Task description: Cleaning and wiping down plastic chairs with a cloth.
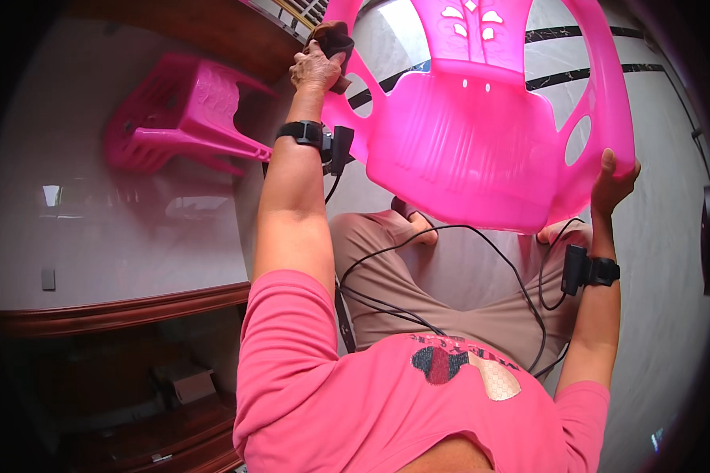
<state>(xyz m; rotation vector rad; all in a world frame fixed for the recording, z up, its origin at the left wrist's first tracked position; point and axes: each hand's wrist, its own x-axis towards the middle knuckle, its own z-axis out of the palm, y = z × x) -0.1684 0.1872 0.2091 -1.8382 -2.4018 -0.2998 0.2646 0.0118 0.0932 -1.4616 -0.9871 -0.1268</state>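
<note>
A pink plastic armchair (461, 148) stands before me, its seat towards me and its cut-out backrest (476, 35) at the top of the view. My left hand (316, 68) grips a dark brown cloth (334, 44) against the chair's left armrest. On the opposite side, my right hand (614, 183) holds the front of the right armrest (612, 100), thumb on top. Part of the backrest and the tops of both armrests run out of view.
A pink plastic stool (195, 118) is at the left, beside a pale glossy wall (124, 236). Below it is a wooden cabinet with dark glass (130, 366). Black cables (497, 254) from my wrist devices loop over my lap. The floor (662, 248) is grey tile with black bands.
</note>
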